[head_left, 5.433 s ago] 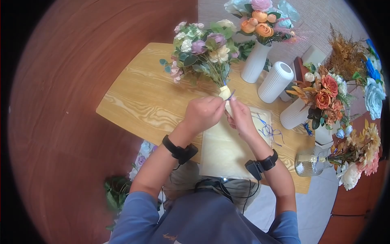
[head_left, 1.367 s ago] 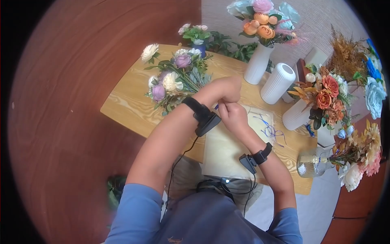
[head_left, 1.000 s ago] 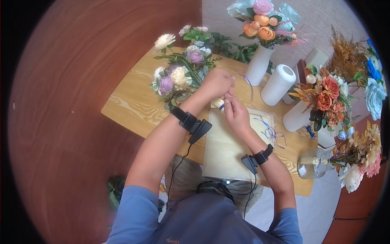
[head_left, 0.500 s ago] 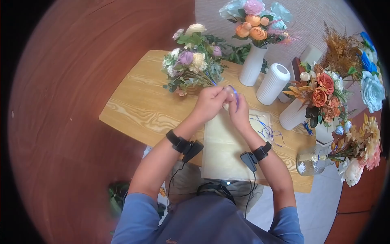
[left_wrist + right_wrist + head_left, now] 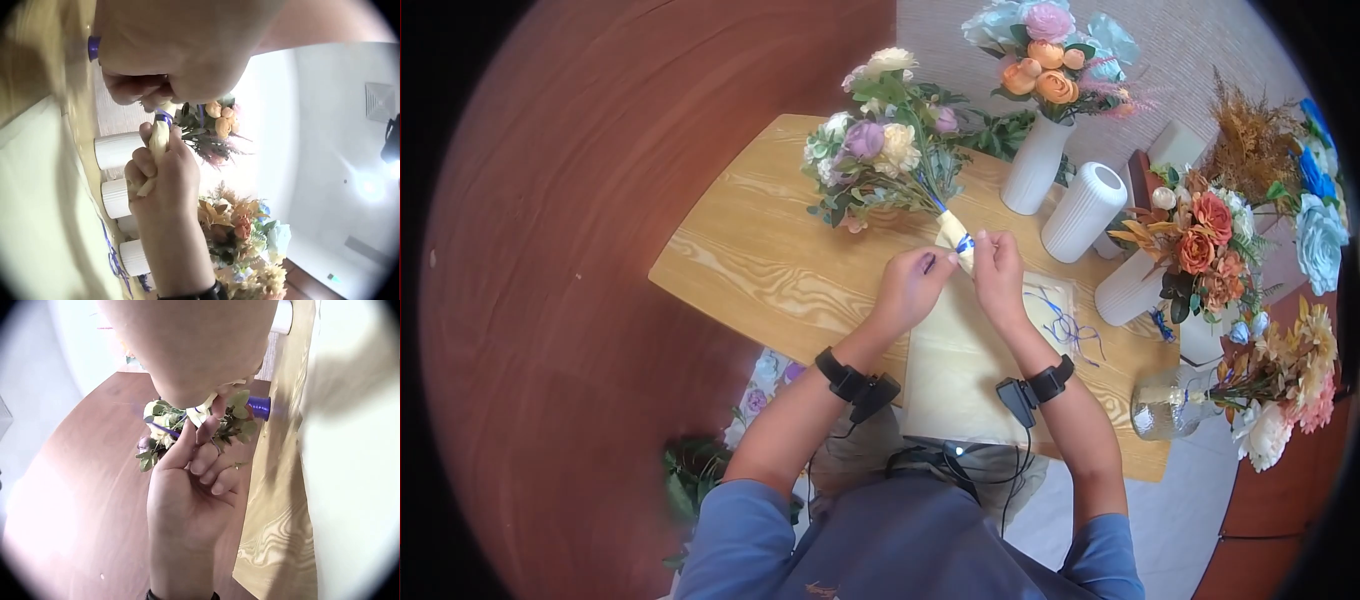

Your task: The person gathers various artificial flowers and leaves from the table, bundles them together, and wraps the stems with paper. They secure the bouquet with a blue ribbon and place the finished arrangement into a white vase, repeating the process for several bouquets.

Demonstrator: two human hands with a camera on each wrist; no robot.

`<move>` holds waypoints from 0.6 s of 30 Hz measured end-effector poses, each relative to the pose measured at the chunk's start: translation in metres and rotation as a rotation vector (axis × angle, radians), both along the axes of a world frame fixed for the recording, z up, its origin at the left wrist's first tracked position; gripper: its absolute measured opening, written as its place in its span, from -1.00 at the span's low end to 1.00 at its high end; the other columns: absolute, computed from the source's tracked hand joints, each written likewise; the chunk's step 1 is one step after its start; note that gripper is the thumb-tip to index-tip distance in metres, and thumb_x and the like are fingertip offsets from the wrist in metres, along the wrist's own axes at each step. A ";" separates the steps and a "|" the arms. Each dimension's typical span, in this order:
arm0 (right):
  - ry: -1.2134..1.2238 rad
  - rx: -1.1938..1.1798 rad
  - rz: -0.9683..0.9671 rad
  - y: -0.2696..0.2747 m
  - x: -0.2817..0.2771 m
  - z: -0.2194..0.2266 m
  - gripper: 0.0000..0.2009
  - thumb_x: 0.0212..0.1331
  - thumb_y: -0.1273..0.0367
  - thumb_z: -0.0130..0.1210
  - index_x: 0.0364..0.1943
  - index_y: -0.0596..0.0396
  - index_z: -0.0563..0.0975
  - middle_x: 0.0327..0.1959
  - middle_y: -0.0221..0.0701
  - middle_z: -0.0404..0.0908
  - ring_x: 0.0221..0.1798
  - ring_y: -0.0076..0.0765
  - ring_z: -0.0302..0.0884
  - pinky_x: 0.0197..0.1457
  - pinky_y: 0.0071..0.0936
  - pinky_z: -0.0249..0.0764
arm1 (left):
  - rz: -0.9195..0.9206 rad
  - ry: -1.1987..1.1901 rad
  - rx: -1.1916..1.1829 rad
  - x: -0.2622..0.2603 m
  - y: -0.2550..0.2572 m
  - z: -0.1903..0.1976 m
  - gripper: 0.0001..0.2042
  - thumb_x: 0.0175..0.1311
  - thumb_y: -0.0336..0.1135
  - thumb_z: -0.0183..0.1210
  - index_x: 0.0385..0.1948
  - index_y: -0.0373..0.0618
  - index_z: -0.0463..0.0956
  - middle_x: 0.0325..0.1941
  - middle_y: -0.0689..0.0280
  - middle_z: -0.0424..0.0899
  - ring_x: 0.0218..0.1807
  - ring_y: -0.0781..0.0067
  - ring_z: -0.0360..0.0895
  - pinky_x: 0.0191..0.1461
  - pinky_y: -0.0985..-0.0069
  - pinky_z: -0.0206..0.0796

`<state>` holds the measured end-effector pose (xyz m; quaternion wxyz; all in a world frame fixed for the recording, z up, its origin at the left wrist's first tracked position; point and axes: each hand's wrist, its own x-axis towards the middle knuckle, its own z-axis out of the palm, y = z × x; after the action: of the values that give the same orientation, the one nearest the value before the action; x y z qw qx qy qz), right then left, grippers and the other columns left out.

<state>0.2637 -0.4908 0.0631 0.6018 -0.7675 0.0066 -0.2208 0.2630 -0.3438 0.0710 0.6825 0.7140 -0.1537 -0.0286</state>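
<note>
A bouquet of white, cream and purple flowers [image 5: 880, 145] slants up and left over the table in the head view. Cream wrapping [image 5: 953, 228] covers its stem end, with blue ribbon [image 5: 965, 244] wound around it. My right hand [image 5: 998, 275] grips this wrapped end, fingers curled around it in the left wrist view. Close beside it, my left hand [image 5: 912, 288] pinches the ribbon at the wrapping, thumb and forefinger together, its other fingers curled. A purple-blue ribbon spool [image 5: 259, 407] shows on the table side of the hands, partly hidden behind my left hand in the left wrist view.
A pale cream sheet [image 5: 960, 380] lies on the wooden table [image 5: 740, 250] under the hands, with loose blue ribbon [image 5: 1065, 325] at its right. White vases [image 5: 1085, 212], some with flowers, stand along the right. A glass jar [image 5: 1165, 405] is at the right edge.
My left hand has come back from over the stems toward my body, uncovering the wrapping and wound ribbon. The bouquet has swung up and right. My right hand has stayed near the stem end.
</note>
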 end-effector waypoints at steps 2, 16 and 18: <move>-0.011 -0.031 -0.010 -0.001 0.001 -0.004 -0.73 0.35 0.26 -0.01 -0.36 0.23 0.39 -0.62 -0.38 0.47 -0.58 -0.57 0.32 -0.52 -0.47 0.27 | 0.107 -0.242 0.095 -0.004 -0.001 0.003 -0.80 0.31 -0.34 0.12 -0.49 -0.25 0.52 -0.66 0.52 0.33 -0.58 0.77 0.16 -0.54 0.65 0.03; 0.021 0.015 0.000 0.000 0.005 -0.005 -0.71 0.36 0.23 -0.01 -0.39 0.20 0.40 -0.65 -0.45 0.40 -0.58 -0.61 0.29 -0.53 -0.51 0.26 | -0.003 -0.229 0.101 -0.010 -0.004 0.002 -0.80 0.25 -0.38 0.08 -0.56 -0.26 0.42 -0.67 0.42 0.32 -0.56 0.66 0.22 -0.49 0.56 0.10; 0.105 0.202 0.049 0.002 -0.001 0.010 -0.72 0.37 0.21 -0.03 -0.39 0.14 0.38 -0.67 -0.51 0.36 -0.65 -0.67 0.24 -0.61 -0.60 0.21 | -0.006 -0.183 0.093 -0.008 0.000 0.002 -0.79 0.26 -0.38 0.07 -0.57 -0.25 0.41 -0.67 0.45 0.32 -0.56 0.66 0.21 -0.49 0.56 0.08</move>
<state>0.2622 -0.4889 0.0732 0.6799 -0.7136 0.0415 -0.1638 0.2548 -0.3437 0.0730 0.6318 0.7439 -0.2160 0.0275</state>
